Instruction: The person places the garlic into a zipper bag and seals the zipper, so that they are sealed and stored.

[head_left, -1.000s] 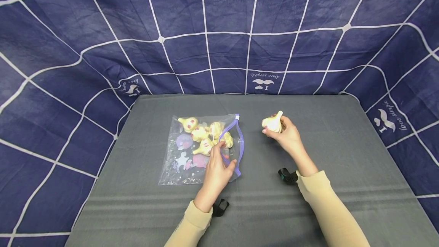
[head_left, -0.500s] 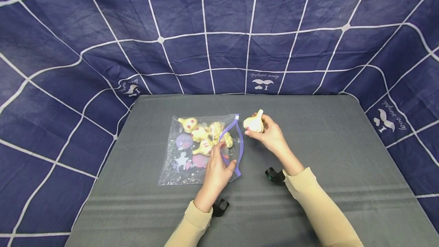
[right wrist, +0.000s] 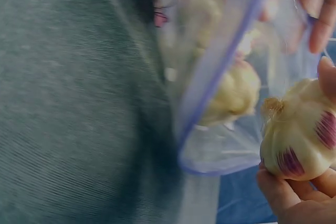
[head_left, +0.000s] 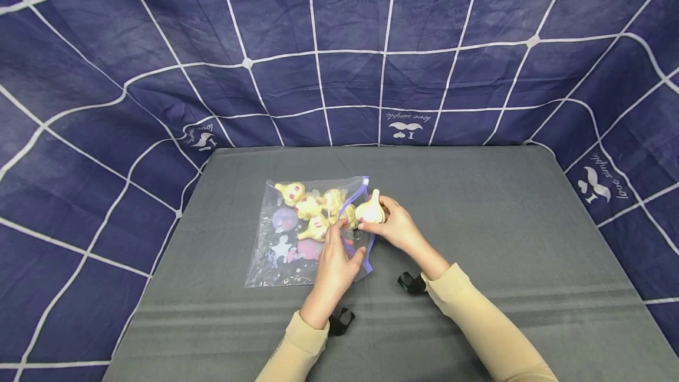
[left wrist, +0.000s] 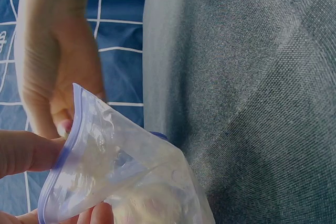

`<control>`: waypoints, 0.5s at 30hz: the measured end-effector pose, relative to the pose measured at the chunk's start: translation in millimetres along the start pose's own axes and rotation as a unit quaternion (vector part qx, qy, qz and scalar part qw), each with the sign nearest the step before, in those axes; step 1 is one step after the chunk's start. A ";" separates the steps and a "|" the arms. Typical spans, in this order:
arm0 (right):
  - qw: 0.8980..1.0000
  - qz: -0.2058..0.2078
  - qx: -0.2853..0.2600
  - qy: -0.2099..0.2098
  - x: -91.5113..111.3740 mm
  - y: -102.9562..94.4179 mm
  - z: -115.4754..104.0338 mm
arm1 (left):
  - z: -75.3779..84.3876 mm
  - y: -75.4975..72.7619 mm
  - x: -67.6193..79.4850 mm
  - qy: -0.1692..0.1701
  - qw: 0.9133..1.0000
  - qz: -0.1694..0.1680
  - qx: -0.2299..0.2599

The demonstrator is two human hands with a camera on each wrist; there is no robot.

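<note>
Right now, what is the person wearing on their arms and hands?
Both arms wear snug, pale beige long sleeves ending at the wrists. The left hand and right hand are bare, without gloves. A small black camera unit is strapped under each wrist: left, right.

A gray table with a woven cloth top fills the lower middle of the room. Behind the table and wrapping round both its sides hangs a dark blue cloth crossed by white lines in a wide grid. Small white logos with lettering are printed on the cloth just past the table's far edge and beside its right and left far corners. The light is even and falls flat on the table, with soft folds showing near its front edge.
</note>
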State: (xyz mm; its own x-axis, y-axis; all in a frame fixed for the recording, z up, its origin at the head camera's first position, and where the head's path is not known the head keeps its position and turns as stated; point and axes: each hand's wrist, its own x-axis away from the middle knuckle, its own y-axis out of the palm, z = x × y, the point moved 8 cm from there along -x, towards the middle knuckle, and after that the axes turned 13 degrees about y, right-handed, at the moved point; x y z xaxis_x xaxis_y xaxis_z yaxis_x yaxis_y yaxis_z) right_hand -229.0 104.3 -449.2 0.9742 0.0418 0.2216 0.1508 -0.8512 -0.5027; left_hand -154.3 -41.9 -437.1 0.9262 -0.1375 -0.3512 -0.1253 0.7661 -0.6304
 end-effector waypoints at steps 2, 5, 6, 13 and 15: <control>1.000 -0.007 0.003 0.002 -0.5 4.6 4.2 | 0.1 0.2 0.0 0.002 1.000 0.003 -0.001; 1.000 -0.017 0.007 0.003 -1.4 9.7 9.5 | 0.3 0.4 0.0 0.005 1.000 0.005 -0.002; 1.000 -0.020 0.006 0.005 -1.8 10.9 11.0 | 0.2 0.4 0.1 0.006 1.000 0.005 -0.002; 0.999 -0.040 0.000 0.007 -1.1 14.5 14.5 | 1.8 -0.7 0.2 0.010 1.000 0.006 -0.005; 0.999 -0.052 -0.004 0.004 -0.8 16.3 14.8 | 2.2 -1.0 0.1 0.010 1.000 0.008 -0.006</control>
State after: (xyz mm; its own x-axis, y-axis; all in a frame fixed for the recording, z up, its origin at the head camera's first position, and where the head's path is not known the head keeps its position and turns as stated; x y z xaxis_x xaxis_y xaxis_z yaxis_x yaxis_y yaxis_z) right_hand -224.8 98.1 -470.0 0.9518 0.1265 0.2796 0.2505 -0.8464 -0.4700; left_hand -153.4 -41.3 -434.9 0.9167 -0.1379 -0.3751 -0.1445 0.7607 -0.6328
